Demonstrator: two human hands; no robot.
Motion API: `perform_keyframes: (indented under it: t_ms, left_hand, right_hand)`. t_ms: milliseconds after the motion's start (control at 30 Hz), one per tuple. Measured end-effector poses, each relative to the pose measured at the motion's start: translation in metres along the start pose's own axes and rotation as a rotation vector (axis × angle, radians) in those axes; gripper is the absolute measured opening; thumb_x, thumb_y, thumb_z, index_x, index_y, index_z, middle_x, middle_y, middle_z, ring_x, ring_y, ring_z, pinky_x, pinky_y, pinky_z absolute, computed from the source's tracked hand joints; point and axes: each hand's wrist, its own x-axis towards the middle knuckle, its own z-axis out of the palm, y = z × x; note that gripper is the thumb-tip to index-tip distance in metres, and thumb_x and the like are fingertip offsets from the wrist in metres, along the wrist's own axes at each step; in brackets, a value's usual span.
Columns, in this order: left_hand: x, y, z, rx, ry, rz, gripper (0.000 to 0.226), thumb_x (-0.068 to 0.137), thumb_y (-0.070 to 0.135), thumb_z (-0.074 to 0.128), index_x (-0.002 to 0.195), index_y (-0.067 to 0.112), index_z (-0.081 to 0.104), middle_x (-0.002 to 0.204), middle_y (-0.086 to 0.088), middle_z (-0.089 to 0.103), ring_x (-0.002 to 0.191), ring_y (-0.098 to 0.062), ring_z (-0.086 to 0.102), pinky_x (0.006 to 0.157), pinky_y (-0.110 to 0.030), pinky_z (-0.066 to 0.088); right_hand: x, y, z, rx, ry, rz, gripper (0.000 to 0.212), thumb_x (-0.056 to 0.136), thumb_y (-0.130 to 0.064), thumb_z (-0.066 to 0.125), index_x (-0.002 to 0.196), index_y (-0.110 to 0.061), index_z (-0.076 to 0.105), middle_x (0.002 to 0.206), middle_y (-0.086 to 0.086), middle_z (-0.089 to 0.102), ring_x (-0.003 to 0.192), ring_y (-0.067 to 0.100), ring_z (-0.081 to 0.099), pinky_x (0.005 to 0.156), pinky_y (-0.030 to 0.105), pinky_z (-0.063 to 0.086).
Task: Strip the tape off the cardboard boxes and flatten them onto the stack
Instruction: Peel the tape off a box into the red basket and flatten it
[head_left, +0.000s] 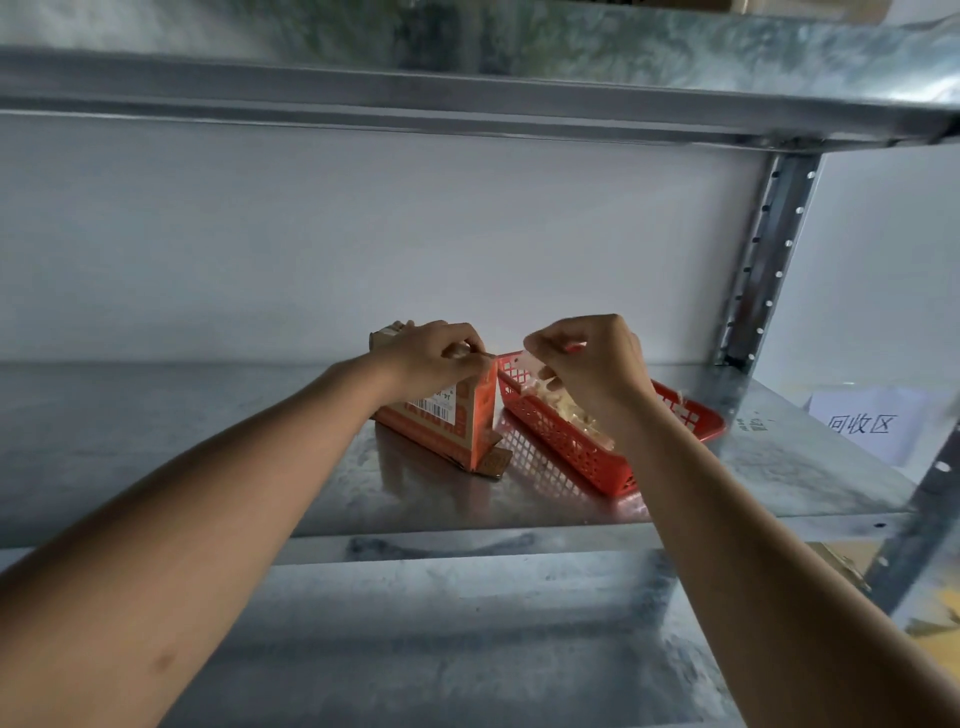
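I see left hand (434, 358) pinning the box (452, 421) upright; right hand (587, 364) pinches peeled tape (550, 382) (over the red basket (582, 452), presumably for dropping).

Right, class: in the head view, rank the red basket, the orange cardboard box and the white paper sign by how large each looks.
1. Red basket, largest.
2. Orange cardboard box, partly hidden by the left hand.
3. White paper sign, smallest, though its right edge is blurred, so box versus sign is unsure.

One cardboard box (451, 415), one red basket (571, 441), two hands; scraps uncountable.
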Motion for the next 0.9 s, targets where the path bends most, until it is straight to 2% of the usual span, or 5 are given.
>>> perform_keyframes:
  t_ms: [200,433,567,700,900]
  left_hand:
    - [-0.007,-0.002,0.002,-0.118,0.012,-0.058,0.023,0.094,0.059,0.062,0.112,0.046,0.068,0.115,0.019,0.065,0.108,0.004,0.054,0.077,-0.012,0.026]
    - [-0.006,0.000,0.002,-0.122,-0.007,-0.080,0.022,0.095,0.060,0.061,0.111,0.047,0.068,0.116,0.018,0.063,0.109,0.000,0.055,0.078,-0.016,0.030]
    - [-0.006,0.000,0.002,-0.129,-0.016,-0.073,0.022,0.095,0.059,0.061,0.111,0.046,0.068,0.116,0.017,0.064,0.109,-0.001,0.056,0.079,-0.018,0.032]
    - [-0.004,0.000,0.003,-0.122,-0.011,-0.070,0.020,0.097,0.057,0.061,0.112,0.046,0.068,0.114,0.015,0.064,0.108,-0.001,0.055,0.078,-0.017,0.032]
    - [-0.006,0.001,0.003,-0.101,-0.007,-0.078,0.022,0.097,0.058,0.060,0.113,0.045,0.068,0.112,0.016,0.064,0.104,0.001,0.054,0.077,-0.015,0.029]
  right_hand:
    - [0.006,0.027,-0.011,-0.165,-0.006,0.089,0.025,0.072,-0.035,0.094,0.085,-0.023,0.075,0.069,-0.004,0.076,0.054,0.012,0.073,0.067,0.040,0.065]
    - [0.007,0.055,-0.019,-0.358,-0.009,0.070,0.017,0.075,-0.037,0.091,0.083,-0.028,0.080,0.067,-0.011,0.074,0.055,0.009,0.070,0.067,0.040,0.064]
    - [0.006,0.066,-0.021,-0.423,-0.061,0.042,0.016,0.081,-0.031,0.086,0.093,-0.021,0.082,0.080,-0.007,0.074,0.063,0.013,0.070,0.067,0.038,0.063]
    - [0.007,0.071,-0.021,-0.527,-0.083,0.022,0.010,0.082,-0.030,0.086,0.090,-0.028,0.081,0.090,-0.005,0.069,0.070,0.014,0.063,0.058,0.029,0.055]
    - [0.012,0.073,-0.022,-0.508,-0.044,-0.021,0.015,0.074,-0.032,0.092,0.082,-0.026,0.081,0.077,-0.008,0.073,0.071,0.012,0.069,0.062,0.028,0.057]
